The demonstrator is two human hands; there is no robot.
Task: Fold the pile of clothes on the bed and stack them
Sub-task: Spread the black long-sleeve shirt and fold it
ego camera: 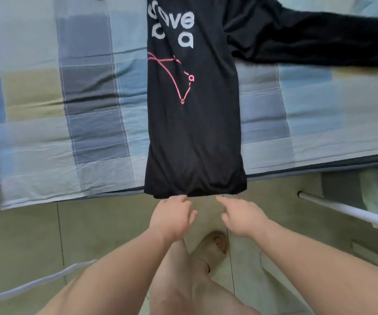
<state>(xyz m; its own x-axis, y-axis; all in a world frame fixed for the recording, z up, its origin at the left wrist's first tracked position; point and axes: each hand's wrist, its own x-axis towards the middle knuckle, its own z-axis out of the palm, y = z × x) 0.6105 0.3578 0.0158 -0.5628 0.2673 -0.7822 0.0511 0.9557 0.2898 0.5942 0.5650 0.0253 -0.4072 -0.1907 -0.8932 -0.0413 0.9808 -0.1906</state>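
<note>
A black T-shirt [194, 137] with white letters and a pink line drawing lies lengthwise on the bed, folded into a narrow strip; its hem hangs over the near bed edge. A second black garment [308, 39] stretches to the right from the shirt's upper part. My left hand [172, 218] reaches to the hem, its fingertips at the lower left corner of the cloth. My right hand [242, 215] hovers just below the hem with fingers loosely spread, holding nothing.
The bed carries a checked sheet [69, 110] in blue, grey and pale yellow. A white rail [347, 212] juts out at the right beside the bed. Below is a tiled floor [92, 235] with my sandalled foot [215, 242].
</note>
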